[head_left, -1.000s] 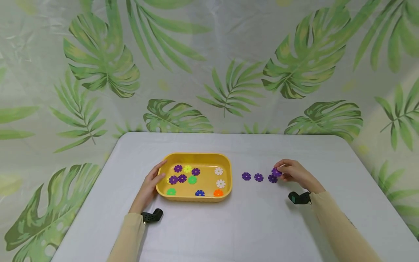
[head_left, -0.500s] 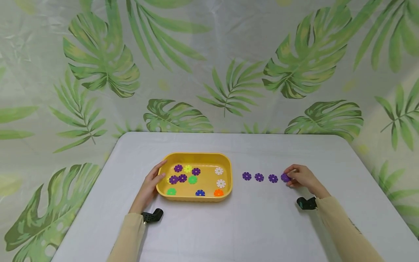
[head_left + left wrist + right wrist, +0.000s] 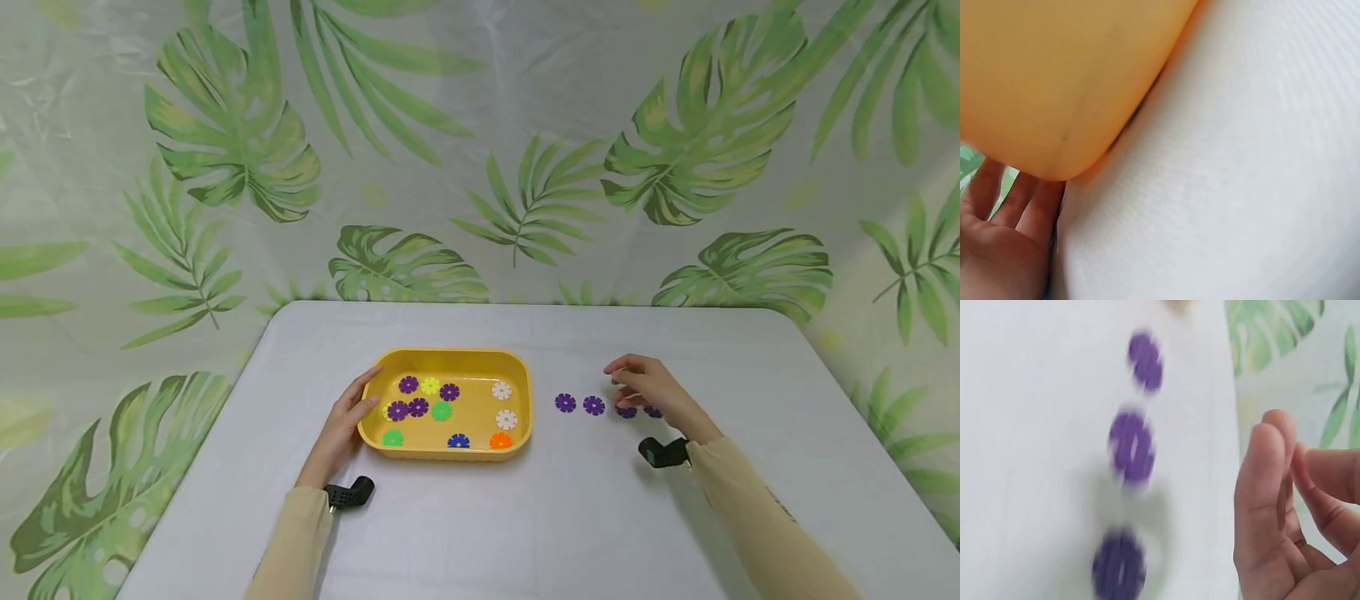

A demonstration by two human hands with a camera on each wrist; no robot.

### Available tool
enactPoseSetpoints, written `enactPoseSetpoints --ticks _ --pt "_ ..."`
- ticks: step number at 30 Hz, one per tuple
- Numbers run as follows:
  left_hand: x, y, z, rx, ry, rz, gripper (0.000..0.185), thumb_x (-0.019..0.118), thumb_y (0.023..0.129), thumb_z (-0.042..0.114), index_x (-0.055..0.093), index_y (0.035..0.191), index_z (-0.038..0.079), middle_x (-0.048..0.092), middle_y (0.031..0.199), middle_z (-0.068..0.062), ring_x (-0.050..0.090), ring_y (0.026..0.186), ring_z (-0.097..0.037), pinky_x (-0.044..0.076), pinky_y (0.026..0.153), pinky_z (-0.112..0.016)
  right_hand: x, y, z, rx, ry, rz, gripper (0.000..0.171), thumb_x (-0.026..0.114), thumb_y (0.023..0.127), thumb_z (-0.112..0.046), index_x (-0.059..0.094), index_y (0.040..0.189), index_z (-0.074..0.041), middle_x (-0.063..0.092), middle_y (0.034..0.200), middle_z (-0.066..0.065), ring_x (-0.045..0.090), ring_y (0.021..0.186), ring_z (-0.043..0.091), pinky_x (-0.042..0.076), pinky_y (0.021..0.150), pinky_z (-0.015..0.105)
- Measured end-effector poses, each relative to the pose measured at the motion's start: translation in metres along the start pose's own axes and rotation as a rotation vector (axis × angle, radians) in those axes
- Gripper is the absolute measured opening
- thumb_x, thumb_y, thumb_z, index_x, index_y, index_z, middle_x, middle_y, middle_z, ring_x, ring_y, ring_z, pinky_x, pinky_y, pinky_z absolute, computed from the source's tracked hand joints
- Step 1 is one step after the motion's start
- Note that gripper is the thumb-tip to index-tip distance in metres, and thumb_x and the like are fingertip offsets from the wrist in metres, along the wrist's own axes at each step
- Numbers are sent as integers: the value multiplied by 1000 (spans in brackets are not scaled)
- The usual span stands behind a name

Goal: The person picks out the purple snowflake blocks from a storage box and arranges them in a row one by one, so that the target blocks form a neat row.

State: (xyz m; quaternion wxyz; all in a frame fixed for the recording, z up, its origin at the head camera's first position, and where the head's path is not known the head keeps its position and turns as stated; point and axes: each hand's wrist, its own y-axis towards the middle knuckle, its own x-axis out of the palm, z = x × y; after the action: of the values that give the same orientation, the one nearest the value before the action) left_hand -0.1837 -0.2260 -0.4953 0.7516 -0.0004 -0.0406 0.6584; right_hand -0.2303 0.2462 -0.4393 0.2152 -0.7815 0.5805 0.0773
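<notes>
Left hand [image 3: 343, 423]: spread against the tray [image 3: 450, 455]. Right hand [image 3: 654, 393]: fingers loose, partly blocking my view of two purple discs [image 3: 653, 412].

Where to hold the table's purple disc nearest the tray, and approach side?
I'd pinch the purple disc by its notched rim, near and far edges, coming from above. It lies flat on the white tabletop, with the next purple disc close alongside, so those edges look freest.

The person wears long, light tan sleeves [image 3: 288, 542]. The left camera [image 3: 349, 493] and right camera [image 3: 662, 452], worn by the hands, are black and bent. The right sleeve [image 3: 750, 512] has a dark mark [image 3: 782, 504].
</notes>
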Motion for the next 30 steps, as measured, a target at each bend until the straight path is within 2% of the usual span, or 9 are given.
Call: enactPoseSetpoints --ticks 4,12,16,20,25,30 --pt "-1 2 -3 -3 -2 5 49 45 102 13 32 150 14 16 158 -2 16 143 -22 19 113 -43 30 11 -25 -51 60 -63 34 46 101 -14 49 122 13 51 110 29 61 78 22 56 74 32" --pt "-3 4 -7 -12 -18 13 49 45 102 14 34 149 16 17 157 0 17 142 -21 20 113 -42 93 36 -73 -56 163 -179 33 49 99 -14 52 123 8 54 115 27 62 81 25 56 74 30" --pt "-3 4 -7 -17 -32 8 49 44 102 10 32 150 13 15 158 -3 17 142 -24 19 113 -43 121 48 -89 -45 194 -226 33 50 99 -13 52 123 8 53 120 29 61 92 40 56 77 34" --pt "-2 4 -6 -17 -25 10 49 45 102 12 33 150 15 16 158 -1 18 142 -22 21 113 -42 146 59 -96 -26 182 -275 32 50 100 -14 53 124 7 55 121 26 59 101 43 55 80 37" --pt "-2 3 -7 -3 -13 11 48 47 102 16 36 149 17 19 157 1 19 141 -20 22 113 -40 170 70 -97 -2 134 -311 31 50 99 -13 55 123 6 59 118 21 64 95 34 54 84 42" --pt "-3 3 -9 4 -6 9 49 48 101 18 36 149 17 18 157 1 18 142 -21 21 113 -42 184 76 -95 57 118 -307 27 49 98 -8 57 121 6 59 118 21 66 89 31 55 81 38"
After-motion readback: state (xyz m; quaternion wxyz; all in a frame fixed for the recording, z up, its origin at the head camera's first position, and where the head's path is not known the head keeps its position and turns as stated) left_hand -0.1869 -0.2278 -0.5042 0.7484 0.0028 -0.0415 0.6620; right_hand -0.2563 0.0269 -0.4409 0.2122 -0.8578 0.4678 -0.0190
